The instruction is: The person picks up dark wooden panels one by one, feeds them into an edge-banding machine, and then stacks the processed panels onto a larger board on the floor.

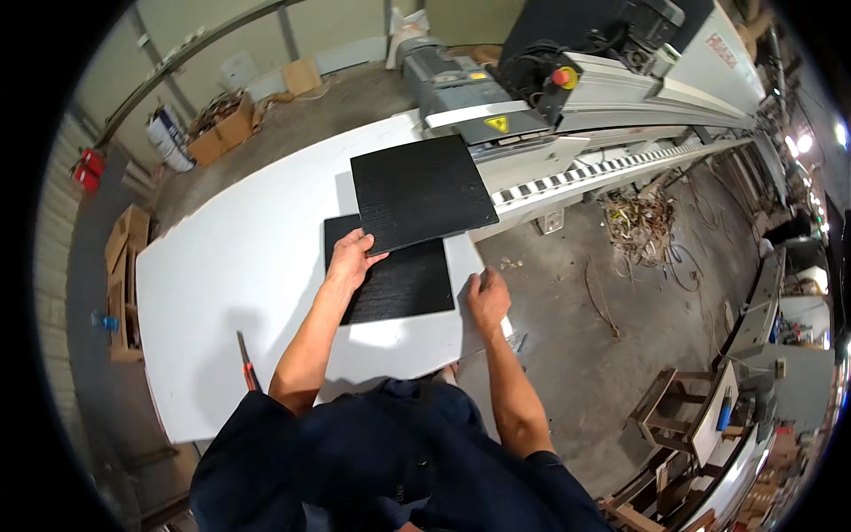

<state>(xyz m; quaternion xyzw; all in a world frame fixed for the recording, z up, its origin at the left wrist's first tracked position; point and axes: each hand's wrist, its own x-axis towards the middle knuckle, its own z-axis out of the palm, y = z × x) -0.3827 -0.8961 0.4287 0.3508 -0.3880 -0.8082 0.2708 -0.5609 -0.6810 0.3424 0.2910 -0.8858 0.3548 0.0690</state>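
My left hand grips a square black panel by its near left corner, thumb on top. The panel is raised and slightly tilted, and its far edge reaches toward the machine. A second black panel with a grain-like texture lies flat on the white table, partly covered by the raised one. Beside the table's right edge is my right hand, its fingers curled in; whatever may be inside them is hidden. A red-handled knife lies on the table left of my left forearm.
A grey machine with a red knob and a long rail adjoins the table's far right side. Scrap strips are heaped on the floor. At right stands a wooden stool; cardboard boxes sit at back left.
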